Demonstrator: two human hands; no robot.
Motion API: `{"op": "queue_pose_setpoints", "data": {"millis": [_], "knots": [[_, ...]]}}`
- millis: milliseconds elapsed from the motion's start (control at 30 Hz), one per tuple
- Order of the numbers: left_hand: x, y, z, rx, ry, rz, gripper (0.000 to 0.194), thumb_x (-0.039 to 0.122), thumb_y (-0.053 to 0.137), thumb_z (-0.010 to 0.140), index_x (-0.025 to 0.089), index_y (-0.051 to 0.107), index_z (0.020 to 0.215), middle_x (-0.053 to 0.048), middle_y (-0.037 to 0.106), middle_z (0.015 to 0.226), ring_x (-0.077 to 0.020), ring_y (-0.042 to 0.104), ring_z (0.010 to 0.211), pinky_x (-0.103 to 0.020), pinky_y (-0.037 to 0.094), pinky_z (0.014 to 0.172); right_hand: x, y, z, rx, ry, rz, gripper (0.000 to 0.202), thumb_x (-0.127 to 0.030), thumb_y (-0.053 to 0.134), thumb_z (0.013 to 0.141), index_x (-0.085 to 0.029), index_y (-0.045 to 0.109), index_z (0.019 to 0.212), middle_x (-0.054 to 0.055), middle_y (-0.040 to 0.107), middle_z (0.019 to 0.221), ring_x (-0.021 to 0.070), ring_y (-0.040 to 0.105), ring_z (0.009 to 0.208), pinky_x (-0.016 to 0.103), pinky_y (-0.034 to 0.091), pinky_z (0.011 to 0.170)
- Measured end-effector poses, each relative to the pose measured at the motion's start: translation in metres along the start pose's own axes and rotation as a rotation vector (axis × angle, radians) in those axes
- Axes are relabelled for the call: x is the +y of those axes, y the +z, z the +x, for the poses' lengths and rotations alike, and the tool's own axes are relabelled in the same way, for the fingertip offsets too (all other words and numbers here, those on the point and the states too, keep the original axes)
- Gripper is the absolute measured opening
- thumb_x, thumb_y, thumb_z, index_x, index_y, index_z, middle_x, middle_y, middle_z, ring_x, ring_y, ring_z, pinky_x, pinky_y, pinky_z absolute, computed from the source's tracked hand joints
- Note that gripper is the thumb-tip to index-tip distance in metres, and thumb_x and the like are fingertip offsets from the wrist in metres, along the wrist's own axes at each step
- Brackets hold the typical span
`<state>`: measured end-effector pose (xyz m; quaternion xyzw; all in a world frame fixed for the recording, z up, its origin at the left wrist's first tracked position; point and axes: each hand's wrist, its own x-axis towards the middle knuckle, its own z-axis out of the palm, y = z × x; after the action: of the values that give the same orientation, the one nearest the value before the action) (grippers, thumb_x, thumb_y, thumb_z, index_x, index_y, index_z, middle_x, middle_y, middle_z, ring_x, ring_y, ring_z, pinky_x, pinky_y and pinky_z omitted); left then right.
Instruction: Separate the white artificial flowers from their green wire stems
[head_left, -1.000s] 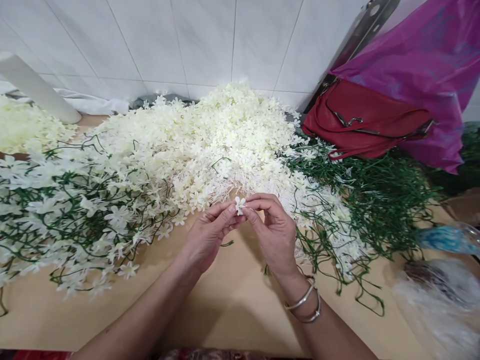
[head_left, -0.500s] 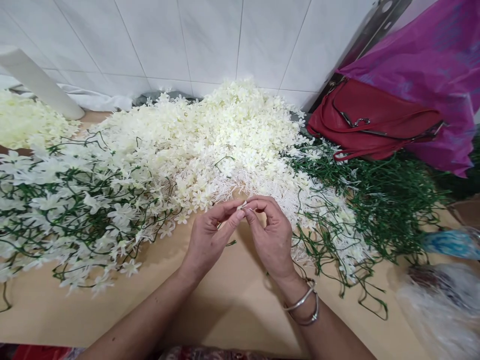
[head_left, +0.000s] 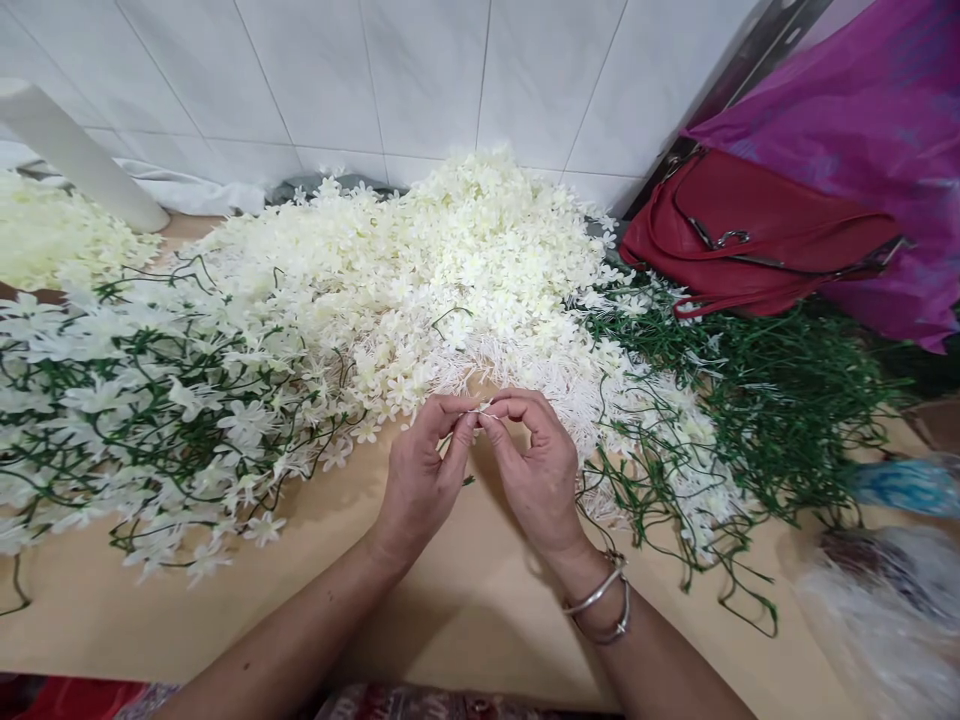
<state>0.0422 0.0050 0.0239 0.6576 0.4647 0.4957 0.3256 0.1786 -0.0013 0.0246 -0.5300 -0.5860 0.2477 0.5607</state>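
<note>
"What's the pose there?"

"Left hand [head_left: 421, 470] and right hand [head_left: 538, 475] tilt toward each other, thumbs and forefingers pinching a tiny, thin white piece [head_left: 484, 408] between them, above the smooth tan tabletop [head_left: 480, 570]."

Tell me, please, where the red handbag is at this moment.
In the head view, the red handbag is at the upper right, in front of the purple plastic bag and at the far edge of the green stems.
</note>
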Motion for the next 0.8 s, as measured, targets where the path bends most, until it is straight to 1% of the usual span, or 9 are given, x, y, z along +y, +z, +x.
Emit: {"op": "queue_pose_setpoints", "data": {"millis": [133, 200, 267, 367, 467, 533, 600, 700, 800], "knots": [[0.0, -0.002, 0.0, -0.005, 0.167, 0.088, 0.019, 0.012, 0.056, 0.102, 0.025, 0.065, 0.114, -0.002, 0.074, 0.098, -0.0143, 0.073, 0.09, -0.024, 0.054, 0.081, 0.004, -0.002, 0.001, -0.032, 0.072, 0.104, 0.007, -0.019, 0.069, 0.093, -0.025, 0.068, 0.095, 0.003, 0.07, 0.102, 0.0209, 0.067, 0.101, 0.038, 0.053, 0.096], [-0.001, -0.002, 0.0, -0.022, 0.209, 0.093, 0.021, 0.011, 0.056, 0.102, 0.025, 0.064, 0.116, -0.002, 0.074, 0.099, -0.0139, 0.073, 0.091, -0.024, 0.054, 0.082, 0.007, -0.004, 0.003, -0.053, 0.142, 0.196, 0.014, -0.02, 0.071, 0.091, -0.026, 0.068, 0.104, 0.002, 0.07, 0.1, 0.0205, 0.067, 0.097, 0.037, 0.054, 0.091], [-0.002, -0.002, 0.001, -0.049, 0.233, 0.088, 0.021, 0.011, 0.056, 0.102, 0.025, 0.063, 0.115, -0.002, 0.074, 0.1, -0.0139, 0.073, 0.093, -0.024, 0.054, 0.083, 0.009, -0.006, 0.006, -0.1, 0.173, 0.246, 0.017, -0.022, 0.073, 0.09, -0.026, 0.07, 0.106, 0.003, 0.07, 0.099, 0.021, 0.067, 0.095, 0.037, 0.056, 0.088], [0.0, -0.007, 0.004, -0.083, 0.205, 0.083, 0.02, 0.014, 0.056, 0.103, 0.025, 0.06, 0.119, -0.006, 0.074, 0.114, -0.0159, 0.074, 0.101, -0.027, 0.056, 0.087, 0.01, -0.01, 0.011, -0.158, 0.149, 0.29, 0.003, -0.024, 0.074, 0.09, -0.024, 0.072, 0.092, 0.005, 0.074, 0.103, 0.0224, 0.069, 0.1, 0.04, 0.056, 0.093], [0.003, -0.02, 0.004, -0.088, 0.109, 0.107, 0.02, 0.019, 0.055, 0.104, 0.024, 0.056, 0.124, -0.008, 0.072, 0.121, -0.0175, 0.075, 0.102, -0.03, 0.056, 0.089, 0.008, -0.014, 0.014, -0.105, 0.134, 0.348, 0.007, -0.025, 0.075, 0.09, -0.024, 0.068, 0.087, 0.005, 0.077, 0.108, 0.0226, 0.071, 0.106, 0.043, 0.054, 0.101], [0.003, -0.029, 0.0, -0.127, 0.131, 0.188, 0.017, 0.019, 0.056, 0.104, 0.023, 0.059, 0.12, -0.006, 0.074, 0.114, -0.0177, 0.074, 0.098, -0.031, 0.055, 0.088, 0.007, -0.018, 0.016, -0.083, 0.162, 0.351, 0.01, -0.027, 0.075, 0.09, -0.023, 0.067, 0.087, 0.006, 0.078, 0.107, 0.022, 0.071, 0.105, 0.042, 0.053, 0.102], [0.0, -0.036, -0.008, -0.225, 0.235, 0.332, 0.013, 0.02, 0.061, 0.101, 0.023, 0.063, 0.114, -0.005, 0.074, 0.111, -0.0202, 0.071, 0.101, -0.035, 0.052, 0.091, 0.008, -0.021, 0.017, -0.101, 0.194, 0.33, 0.012, -0.029, 0.076, 0.09, -0.023, 0.067, 0.087, 0.006, 0.078, 0.104, 0.0214, 0.071, 0.102, 0.04, 0.052, 0.1], [-0.009, -0.038, -0.023, -0.37, 0.355, 0.568, 0.01, 0.022, 0.068, 0.098, 0.021, 0.067, 0.108, -0.007, 0.073, 0.113, -0.0258, 0.067, 0.107, -0.043, 0.045, 0.096, 0.012, -0.023, 0.018, -0.141, 0.223, 0.299, 0.016, -0.034, 0.078, 0.088, -0.022, 0.068, 0.086, 0.005, 0.076, 0.095, 0.0203, 0.07, 0.094, 0.036, 0.053, 0.092], [-0.018, -0.032, -0.03, -0.374, 0.389, 0.683, 0.004, 0.022, 0.066, 0.1, 0.021, 0.067, 0.097, -0.004, 0.074, 0.105, -0.0249, 0.066, 0.1, -0.043, 0.04, 0.093, 0.016, -0.023, 0.018, -0.235, 0.303, 0.34, 0.022, -0.04, 0.081, 0.086, -0.022, 0.069, 0.084, 0.003, 0.076, 0.086, 0.0189, 0.069, 0.084, 0.033, 0.052, 0.082]]}}
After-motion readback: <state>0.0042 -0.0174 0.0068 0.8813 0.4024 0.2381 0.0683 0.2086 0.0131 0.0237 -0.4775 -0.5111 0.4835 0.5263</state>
